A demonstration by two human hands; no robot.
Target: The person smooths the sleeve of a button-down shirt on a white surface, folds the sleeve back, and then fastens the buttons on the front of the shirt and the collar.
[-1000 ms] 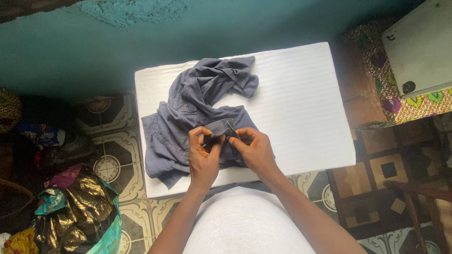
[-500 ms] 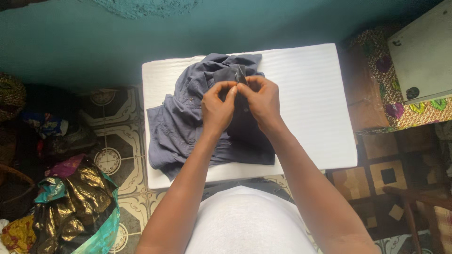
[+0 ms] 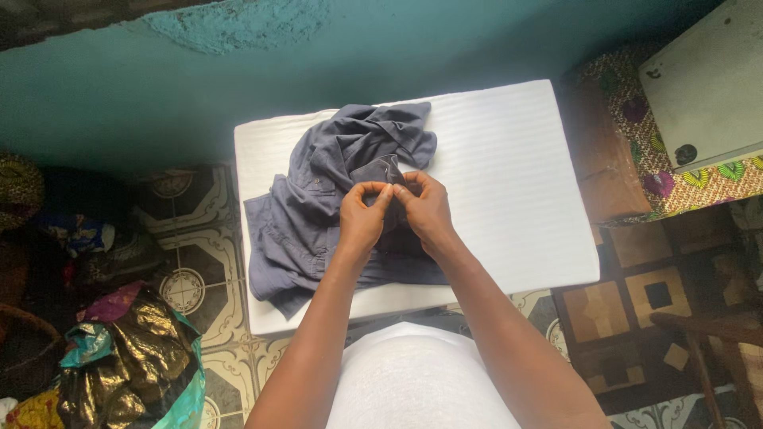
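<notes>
Wide view first: a teal wall (image 3: pixel 445 48) runs along the top, and against it stands a white padded board (image 3: pixel 509 183), striped faintly, taking up the middle of the scene. Patterned floor tiles (image 3: pixel 191 278) show on the left, where a heap of shiny, colourful cloth (image 3: pixel 127 357) sits on the ground. Off to the right, a bright printed fabric (image 3: pixel 683 183) lies under a pale flat panel (image 3: pixel 707 79).

Down to the main item: a grey-blue shirt (image 3: pixel 318 199) is spread rumpled across the left half of the board, its upper part bunched, its lower edge trailing over the near side.

Now the hands. The left hand (image 3: pixel 362 218) and right hand (image 3: pixel 425 210) meet at the middle of the shirt, thumbs and forefingers of both pinched tight on a small bit of fabric near the placket, the fingertips almost touching each other. Whether a button sits between them is too small to tell.

My read: this looks like fastening or straightening the shirt front, one spot at a time. The next move would call for a fine, steady pinch, holding both edges aligned while shifting along the front.
</notes>
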